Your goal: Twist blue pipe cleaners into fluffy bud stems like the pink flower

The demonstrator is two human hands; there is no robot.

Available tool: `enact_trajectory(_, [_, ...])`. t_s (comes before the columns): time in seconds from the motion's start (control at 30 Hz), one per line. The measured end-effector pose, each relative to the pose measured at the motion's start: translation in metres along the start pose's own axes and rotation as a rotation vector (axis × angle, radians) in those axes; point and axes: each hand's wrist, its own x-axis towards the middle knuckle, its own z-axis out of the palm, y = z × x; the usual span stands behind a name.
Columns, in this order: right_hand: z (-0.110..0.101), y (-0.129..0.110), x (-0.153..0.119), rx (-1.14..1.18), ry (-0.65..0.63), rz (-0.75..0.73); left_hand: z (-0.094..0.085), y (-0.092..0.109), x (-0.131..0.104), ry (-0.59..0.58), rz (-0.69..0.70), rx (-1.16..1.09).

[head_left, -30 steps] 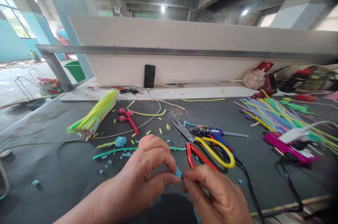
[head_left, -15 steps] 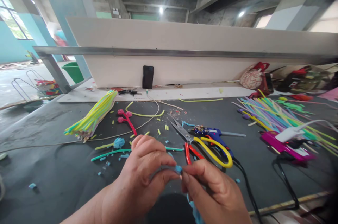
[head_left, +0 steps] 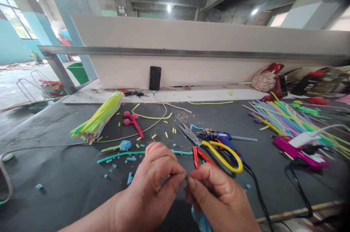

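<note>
My left hand point(head_left: 153, 184) is closed in a pinch, with thumb and forefinger pressed together. Its fingertips meet those of my right hand point(head_left: 218, 195), also pinched, and whatever lies between them is hidden. A fluffy blue pipe cleaner piece point(head_left: 201, 221) hangs below my right palm, partly covered by the hand. Just beyond the hands lie scissors point(head_left: 195, 139) with yellow and red handles, blades parted. Past my left knuckles are a teal pipe cleaner point(head_left: 120, 157) and a blue fluffy ball point(head_left: 125, 145) on a yellow-green stem.
A blue glue gun point(head_left: 224, 139) lies behind the scissors, its black cord running toward the front edge. Pipe cleaner bundles point(head_left: 100, 115) lie left and right. A magenta device point(head_left: 298, 152) with a white plug sits at right. A phone point(head_left: 155, 78) leans against the back panel.
The small blue piece seen between my fingertips is now hidden as they have come together. The view has shifted slightly, and more blue scraps show beside my left hand.
</note>
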Motion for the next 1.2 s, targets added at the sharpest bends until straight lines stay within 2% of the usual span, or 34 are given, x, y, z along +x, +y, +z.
enact_trajectory(0.07, [0.0, -0.002, 0.004, 0.222, -0.051, 0.163, 0.0, -0.002, 0.001, -0.008, -0.049, 0.002])
enact_trajectory(0.13, [-0.003, -0.004, 0.008, 0.386, -0.081, 0.266, -0.003, -0.005, 0.003, -0.037, -0.082, -0.02])
enact_trajectory(0.3, [-0.01, -0.009, 0.014, 0.596, -0.082, 0.345, -0.013, -0.013, 0.008, -0.035, -0.055, -0.075])
enact_trajectory(0.5, [-0.011, -0.008, 0.015, 0.596, -0.161, 0.4, -0.018, -0.011, 0.008, -0.124, 0.098, -0.001])
enact_trajectory(0.67, [-0.011, -0.008, 0.016, 0.441, -0.265, 0.447, -0.026, -0.011, 0.011, -0.386, 0.21, 0.157])
enact_trajectory(0.8, [-0.011, -0.006, 0.016, 0.431, -0.309, 0.497, -0.03, -0.013, 0.011, -0.47, 0.25, 0.224])
enact_trajectory(1.07, [-0.013, -0.004, 0.017, 0.567, -0.388, 0.516, -0.026, -0.007, 0.008, -0.427, 0.314, 0.299])
enact_trajectory(1.2, [-0.012, -0.002, 0.015, 0.587, -0.393, 0.513, -0.015, -0.006, 0.005, -0.27, 0.293, 0.201])
